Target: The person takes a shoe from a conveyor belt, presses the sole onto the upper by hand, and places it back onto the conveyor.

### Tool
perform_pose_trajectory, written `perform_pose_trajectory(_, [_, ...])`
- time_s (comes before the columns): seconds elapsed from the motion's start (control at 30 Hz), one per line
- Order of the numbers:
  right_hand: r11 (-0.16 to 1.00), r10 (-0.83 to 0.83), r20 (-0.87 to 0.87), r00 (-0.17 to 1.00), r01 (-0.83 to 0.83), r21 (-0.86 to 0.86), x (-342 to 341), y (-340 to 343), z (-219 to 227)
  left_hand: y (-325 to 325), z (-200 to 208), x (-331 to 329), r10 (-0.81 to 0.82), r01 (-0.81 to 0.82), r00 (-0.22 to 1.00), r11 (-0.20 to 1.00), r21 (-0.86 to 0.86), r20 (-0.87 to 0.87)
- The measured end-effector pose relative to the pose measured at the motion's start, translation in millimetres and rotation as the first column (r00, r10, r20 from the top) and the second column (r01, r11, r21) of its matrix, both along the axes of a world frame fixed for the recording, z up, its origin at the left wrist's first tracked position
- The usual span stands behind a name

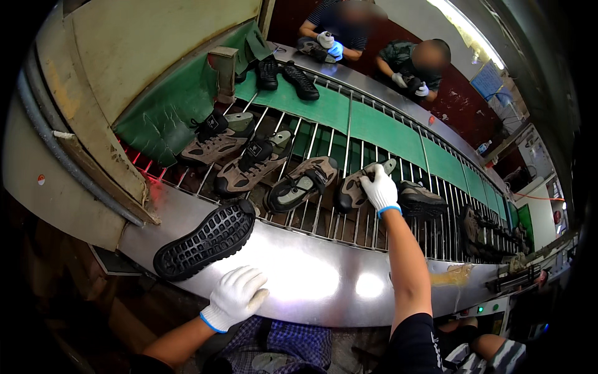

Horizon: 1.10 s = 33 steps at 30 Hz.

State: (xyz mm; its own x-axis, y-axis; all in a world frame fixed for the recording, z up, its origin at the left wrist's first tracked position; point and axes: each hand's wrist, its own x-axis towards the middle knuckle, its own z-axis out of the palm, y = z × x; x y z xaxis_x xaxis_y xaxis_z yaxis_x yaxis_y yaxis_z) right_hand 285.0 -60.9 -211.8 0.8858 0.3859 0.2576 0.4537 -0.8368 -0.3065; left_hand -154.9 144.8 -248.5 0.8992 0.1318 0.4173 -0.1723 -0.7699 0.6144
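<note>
My right hand [379,188], in a white knit glove with a blue cuff, reaches over the rod conveyor and grips a brown and black shoe upper [351,192]. The glove covers part of that shoe. My left hand [238,293], gloved the same way, is at the near edge of the metal ledge [299,268]; its fingers are slightly bent, the thumb stands apart, and it holds nothing. Nearest to it, a black rubber sole [205,240] lies tread up on the ledge. Left of my right hand stand more shoes [302,182] [255,162] [219,137].
Beyond my right hand a shoe [422,199] sits on the metal rods [336,224], with others farther right. Black soles [299,81] lie on the green belt [374,124]. A red-lit opening with a green flap [165,112] is at left. Two gloved people work across the line.
</note>
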Motion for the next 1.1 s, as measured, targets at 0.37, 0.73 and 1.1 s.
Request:
perform_pose_trajectory(0.37, [0.447, 0.28, -0.283, 0.917, 0.136, 0.884, -245, -82, 66, -99, -15, 12, -0.194, 0.182, 0.981, 0.855, -0.485, 0.025])
perform_pose_trajectory(0.73, [0.17, 0.887, -0.22, 0.407, 0.155, 0.973, -429, -207, -19, -123, 52, -52, -0.39, 0.161, 0.917, 0.18, -0.97, 0.08])
perform_pose_trajectory(1.1, [0.083, 0.791, -0.525, 0.314, 0.795, 0.6, -488, -174, -203, 22, 65, 10, 0.06, -0.061, 0.998, 0.998, 0.031, 0.023])
